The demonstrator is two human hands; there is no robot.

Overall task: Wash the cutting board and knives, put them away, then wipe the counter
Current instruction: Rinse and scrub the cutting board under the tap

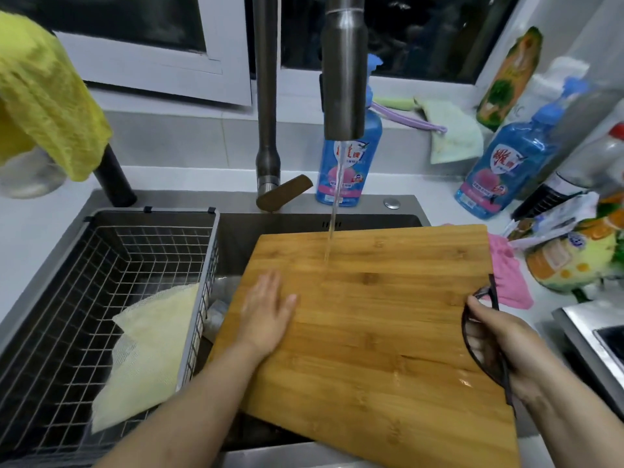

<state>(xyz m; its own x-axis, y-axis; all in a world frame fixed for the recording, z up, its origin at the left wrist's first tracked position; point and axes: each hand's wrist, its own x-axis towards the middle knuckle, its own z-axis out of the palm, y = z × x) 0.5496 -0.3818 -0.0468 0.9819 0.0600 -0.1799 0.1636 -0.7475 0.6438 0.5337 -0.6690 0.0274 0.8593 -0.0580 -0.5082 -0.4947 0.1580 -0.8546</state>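
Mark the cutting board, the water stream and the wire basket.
cutting board [371, 315]: head view, bare wood at its middle.
water stream [335, 207]: head view, midway down the stream.
wire basket [158, 238]: head view, mesh of its far wall.

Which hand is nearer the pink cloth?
Right. The right hand grips the cutting board at its right edge, beside the pink cloth; the left hand lies flat on the board's opposite side.

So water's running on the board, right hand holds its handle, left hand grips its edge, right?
No: the head view shows the left hand lying flat on top of the board, not gripping its edge. The water and right hand as stated.
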